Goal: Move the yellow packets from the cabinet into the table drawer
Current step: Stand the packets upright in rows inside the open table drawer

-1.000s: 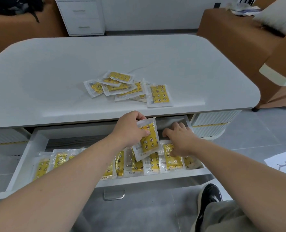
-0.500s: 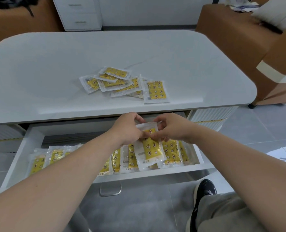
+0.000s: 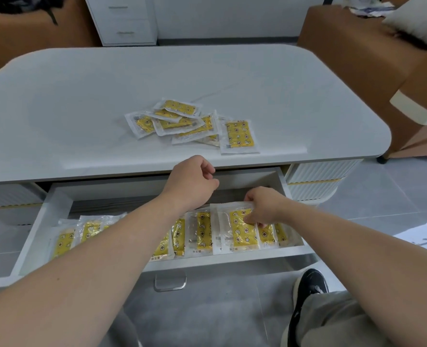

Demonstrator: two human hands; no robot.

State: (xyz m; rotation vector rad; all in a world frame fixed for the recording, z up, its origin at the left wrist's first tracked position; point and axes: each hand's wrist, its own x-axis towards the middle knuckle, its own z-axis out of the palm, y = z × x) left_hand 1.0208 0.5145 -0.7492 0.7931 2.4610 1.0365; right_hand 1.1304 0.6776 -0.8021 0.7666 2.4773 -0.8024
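Packets (image 3: 176, 124), flat rectangles of glossy clear plastic around yellow printed inserts, sit in two groups. About seven lie loosely overlapped in a pile on the smooth, pale grey, round-cornered desk (image 3: 82, 108), near its front edge. At least eight more stand in a leaning, overlapping row (image 3: 202, 232) along the front of the open white drawer (image 3: 33, 236) under the desk; the left forearm hides part of the row, so the full count cannot be told. The right hand (image 3: 265, 207) reaches down into the drawer's right end, thumb and curled fingers pinching the top edge of one packet (image 3: 242, 231), which stands in front of its neighbours and touches them. The left hand (image 3: 192, 181) hovers above the back of the drawer, just under the desk edge, fingers loosely curled and holding nothing. One clear loop handle (image 3: 169, 284) hangs from the drawer front. One black shoe (image 3: 307, 291) rests on the grey floor (image 3: 207, 316) at lower right.
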